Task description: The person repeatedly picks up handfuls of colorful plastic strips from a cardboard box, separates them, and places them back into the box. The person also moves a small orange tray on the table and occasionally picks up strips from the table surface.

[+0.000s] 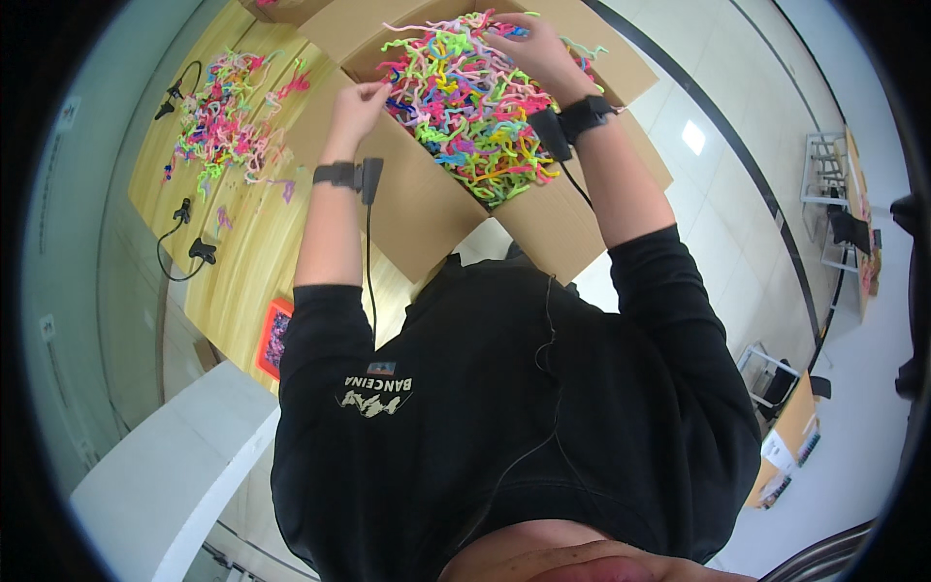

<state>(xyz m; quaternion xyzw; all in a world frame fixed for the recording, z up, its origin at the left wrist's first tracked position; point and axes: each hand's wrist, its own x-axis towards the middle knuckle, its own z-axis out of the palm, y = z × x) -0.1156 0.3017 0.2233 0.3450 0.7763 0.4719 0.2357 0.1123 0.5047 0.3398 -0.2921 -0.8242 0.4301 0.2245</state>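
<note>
Two bare hands are at the box: the left hand has thumb and forefinger close together at its edge, and the right hand is over the tangle, fingers bent with a modest gap. Whether either pinches a strand, I cannot tell. The strands, wavy and many-coloured, fill the box right of the left fingers and under the right ones. They look soft and interlocked, so a light pinch near one end and a slow lift would probably serve better than a hard tug, with the left fingers steadying the cardboard edge. The strands point every way; each one's long axis follows its own bends, and no common direction shows. The box edge slants from the left fingers toward the body and rightward. Farther left of the left fingers, a loose heap of similar strands lies on the table; bodyward of it sits a red tray. Well right of the right fingers stand desks.
</note>
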